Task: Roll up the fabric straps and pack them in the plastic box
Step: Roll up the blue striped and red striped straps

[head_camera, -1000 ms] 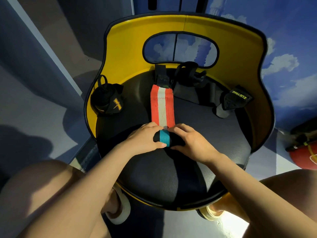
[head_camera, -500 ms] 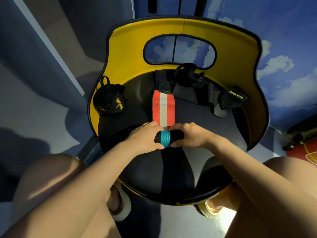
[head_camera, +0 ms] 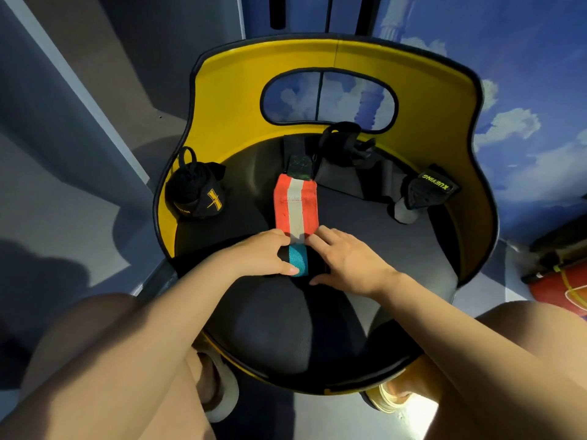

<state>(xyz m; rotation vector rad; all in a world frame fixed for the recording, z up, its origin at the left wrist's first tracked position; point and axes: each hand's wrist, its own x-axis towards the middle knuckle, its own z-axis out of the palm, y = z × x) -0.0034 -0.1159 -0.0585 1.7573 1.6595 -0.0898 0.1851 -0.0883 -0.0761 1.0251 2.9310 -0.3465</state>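
Far left of the hands, a rolled black strap with a yellow mark, loop sticking up, sits against the yellow chair back. Left hand curls over the left end of the strap roll, thumb underneath; the roll shows a teal band on black. Ahead of both hands, the unrolled tail lies flat on the black seat: orange edges, pale centre stripe, black end tab. Right hand grips the roll's right end, fingers loosely bent. Further right, a black strap labelled XUEYING.
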